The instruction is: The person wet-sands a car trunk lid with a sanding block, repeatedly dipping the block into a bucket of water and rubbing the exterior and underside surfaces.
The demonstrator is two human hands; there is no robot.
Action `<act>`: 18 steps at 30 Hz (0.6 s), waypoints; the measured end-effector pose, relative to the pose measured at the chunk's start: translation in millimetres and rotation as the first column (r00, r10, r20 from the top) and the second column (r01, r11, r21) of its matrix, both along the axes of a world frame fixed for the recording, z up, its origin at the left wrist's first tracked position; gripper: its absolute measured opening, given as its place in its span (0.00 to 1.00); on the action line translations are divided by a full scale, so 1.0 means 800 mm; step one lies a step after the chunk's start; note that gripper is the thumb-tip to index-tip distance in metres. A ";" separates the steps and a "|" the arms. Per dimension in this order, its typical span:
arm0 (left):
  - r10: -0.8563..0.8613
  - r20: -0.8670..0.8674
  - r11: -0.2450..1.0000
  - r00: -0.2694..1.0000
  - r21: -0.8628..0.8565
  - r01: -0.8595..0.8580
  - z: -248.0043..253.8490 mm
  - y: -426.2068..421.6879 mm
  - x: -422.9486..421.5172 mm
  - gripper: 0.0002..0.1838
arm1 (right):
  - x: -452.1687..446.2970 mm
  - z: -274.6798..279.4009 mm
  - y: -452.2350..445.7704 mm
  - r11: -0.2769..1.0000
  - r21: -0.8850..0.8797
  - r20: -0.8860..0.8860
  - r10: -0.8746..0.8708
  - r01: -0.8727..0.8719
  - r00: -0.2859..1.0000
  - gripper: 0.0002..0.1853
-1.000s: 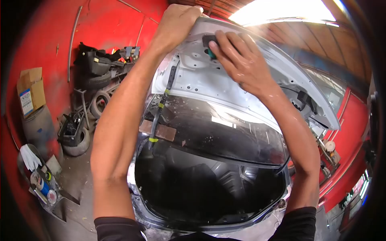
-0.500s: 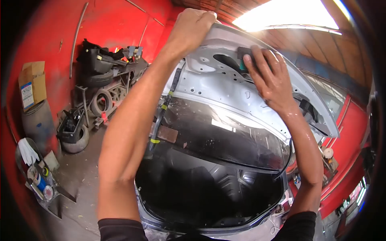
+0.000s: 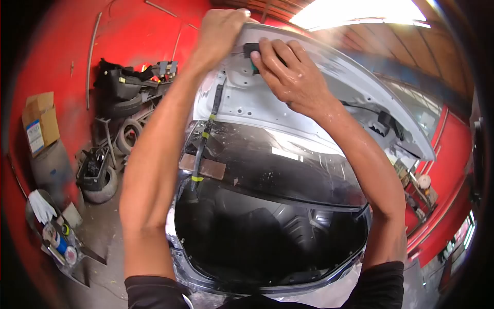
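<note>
The raised trunk lid (image 3: 267, 100), pale grey with holes on its inner side, stands over the dark open trunk (image 3: 267, 242). My left hand (image 3: 222, 33) is closed round the lid's upper left edge; part of its fingers is hidden behind that edge. With my right hand (image 3: 293, 74) I hold a dark block (image 3: 251, 50) with a green part against the lid's inner face, near the upper left. Below the lid is the rear window (image 3: 278, 165). A black strip (image 3: 208, 129) with yellow tape runs down on the left.
A reddish-brown block (image 3: 205, 167) lies at the window's left edge. Along the red wall are a cardboard box (image 3: 42, 121) on a drum, tires (image 3: 100, 185) and a rack with black car parts (image 3: 121, 82). A stand with a white cloth (image 3: 41, 206) is lower left.
Half a second ago my right hand and the block were further right on the lid; they are now back near the upper left. My left hand still grips the edge.
</note>
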State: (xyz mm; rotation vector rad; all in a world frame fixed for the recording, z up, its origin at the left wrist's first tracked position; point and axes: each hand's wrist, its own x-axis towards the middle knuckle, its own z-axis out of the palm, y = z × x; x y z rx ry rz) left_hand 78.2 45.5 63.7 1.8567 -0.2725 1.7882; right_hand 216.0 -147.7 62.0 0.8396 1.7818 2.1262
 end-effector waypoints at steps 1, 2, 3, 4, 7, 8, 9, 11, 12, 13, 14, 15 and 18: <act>-0.045 -0.004 0.999 0.999 -0.013 0.045 0.003 -0.012 -0.002 0.25 | -0.003 0.005 0.002 1.000 -0.005 0.024 -0.004 0.005 1.000 0.25; -0.083 -0.003 0.996 0.997 -0.031 0.082 0.002 -0.019 -0.008 0.24 | 0.012 0.008 -0.010 0.992 -0.046 -0.030 0.114 -0.116 0.993 0.23; -0.122 -0.012 0.991 0.992 -0.065 0.121 -0.004 -0.020 -0.012 0.23 | 0.028 0.007 -0.032 0.995 -0.004 -0.036 0.099 -0.099 0.994 0.23; -0.071 -0.005 0.996 0.997 -0.052 0.071 -0.008 -0.018 -0.008 0.23 | 0.043 0.006 -0.059 0.996 0.035 -0.039 0.079 -0.078 0.996 0.23; 0.039 0.047 0.999 0.998 -0.020 -0.038 -0.010 -0.011 -0.005 0.23 | 0.040 -0.001 -0.053 0.992 0.057 -0.060 0.112 -0.109 0.992 0.23; 0.017 0.043 1.000 0.999 -0.007 -0.016 -0.011 -0.012 -0.003 0.23 | 0.031 -0.006 -0.031 0.991 0.043 -0.071 0.129 -0.126 0.989 0.24; -0.009 0.057 1.000 0.998 0.016 0.008 -0.004 -0.013 -0.001 0.23 | 0.018 -0.002 -0.012 0.989 0.036 -0.065 0.144 -0.142 0.987 0.24; -0.098 -0.058 0.995 0.993 -0.028 0.097 -0.006 -0.014 -0.006 0.24 | 0.009 -0.006 -0.011 0.999 0.016 -0.046 0.051 -0.050 0.998 0.25; -0.129 -0.102 0.991 0.986 -0.044 0.125 0.000 -0.012 -0.014 0.25 | 0.019 0.001 -0.018 0.997 0.010 -0.034 0.072 -0.072 0.997 0.25; -0.089 -0.083 0.996 0.993 -0.013 0.089 0.005 -0.014 -0.019 0.25 | 0.028 0.008 -0.024 0.995 -0.007 -0.020 0.098 -0.098 0.995 0.25; -0.055 -0.077 0.998 0.996 0.001 0.056 -0.001 -0.016 -0.020 0.25 | 0.032 0.005 -0.051 0.999 0.023 -0.057 0.034 -0.032 0.998 0.26; -0.023 -0.061 1.000 0.998 0.012 0.024 -0.006 -0.019 -0.019 0.25 | 0.039 -0.001 -0.061 0.998 0.035 -0.059 0.053 -0.051 0.997 0.26; 0.050 0.032 0.999 0.998 -0.009 -0.049 -0.008 -0.011 -0.008 0.25 | 0.031 0.003 -0.046 0.991 0.068 -0.001 0.113 -0.113 0.994 0.24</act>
